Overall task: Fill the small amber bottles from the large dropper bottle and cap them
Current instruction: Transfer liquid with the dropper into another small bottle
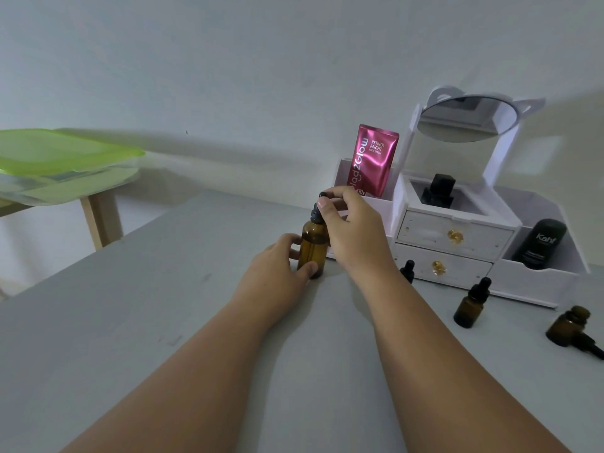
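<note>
The large amber dropper bottle point(313, 246) stands upright on the grey table point(163, 322). My left hand point(277, 266) grips its lower body from the left, thumb across the front. My right hand point(349, 227) pinches its black dropper cap point(318, 207) from above. To the right stand small amber bottles: one point(408, 271) partly hidden behind my right forearm, one capped and upright point(472, 304), and one without a cap point(568, 325) at the far right, with a black dropper cap point(590, 346) lying beside it.
A white cosmetic organiser point(457, 237) with two drawers, a round mirror point(467, 119), a pink sachet point(372, 160) and a black tube point(541, 245) stands at the back right against the wall. A wooden side table with a green lid point(62, 152) stands at the left.
</note>
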